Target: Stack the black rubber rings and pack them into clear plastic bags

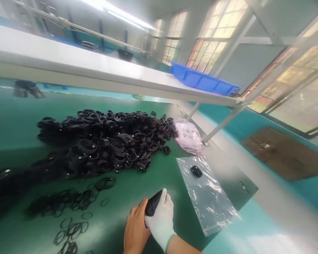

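Bare and close to the camera, the left hand [136, 226] was closed along the left side of a ribbed black bundle [153, 203], while the right hand [161, 218], in a white glove with a green cuff, gripped it from the right. The grip of both hands was narrow around the bundle, which tilted up between them above the green table [137, 188]. How far the fingers reached beneath it could not be told.

To the left of the hands, thin loose rings [60, 237] lay scattered on the table, some of them overlapping, and beyond them was a denser spread of dark rings [66, 201]. Farther back, a large heap of black coiled bands [122, 141] ran across the table, blurring towards its left end.

To the right of the hands, a clear plastic bag [214, 204] lay flat, with one small black coil [196, 171] resting on or in its upper part; which of the two could not be told. Just beyond that bag, a pinkish translucent bag [189, 137] with small dark marks touched or nearly touched the heap's right end. A long white shelf [95, 67] crossed above the table, carrying a blue tray [204, 81] near its right end.
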